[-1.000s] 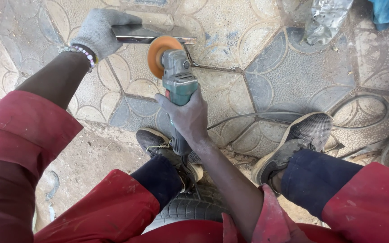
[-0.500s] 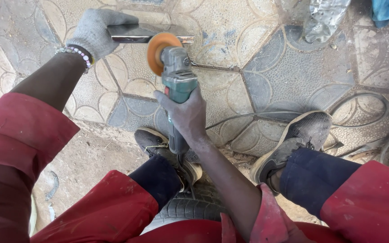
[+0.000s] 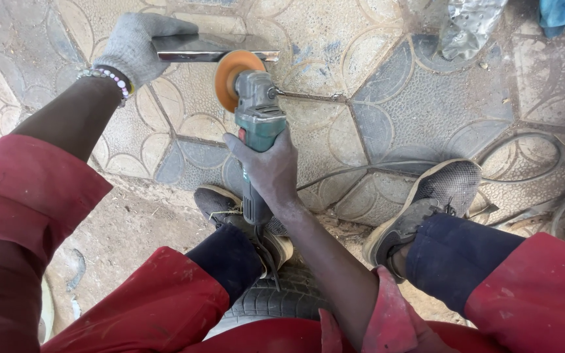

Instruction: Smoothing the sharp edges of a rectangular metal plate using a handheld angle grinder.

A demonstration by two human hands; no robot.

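Observation:
My left hand, in a grey knit glove with a bead bracelet at the wrist, grips one end of a flat shiny metal bar held level above the patterned paving. My right hand is bare and wrapped round the body of a green angle grinder. The grinder's orange disc sits right under the bar's lower edge, touching or nearly touching it. A thin metal side handle or rod sticks out to the right of the grinder head.
My two grey shoes rest on the patterned paving tiles, legs in dark trousers and red overalls. An old tyre lies under me. Crumpled clear plastic lies at the top right. Bare dirt is at the lower left.
The view has shifted slightly; the bar and grinder sit a little lower and more to the right in the frame. The disc stays at the bar's edge.

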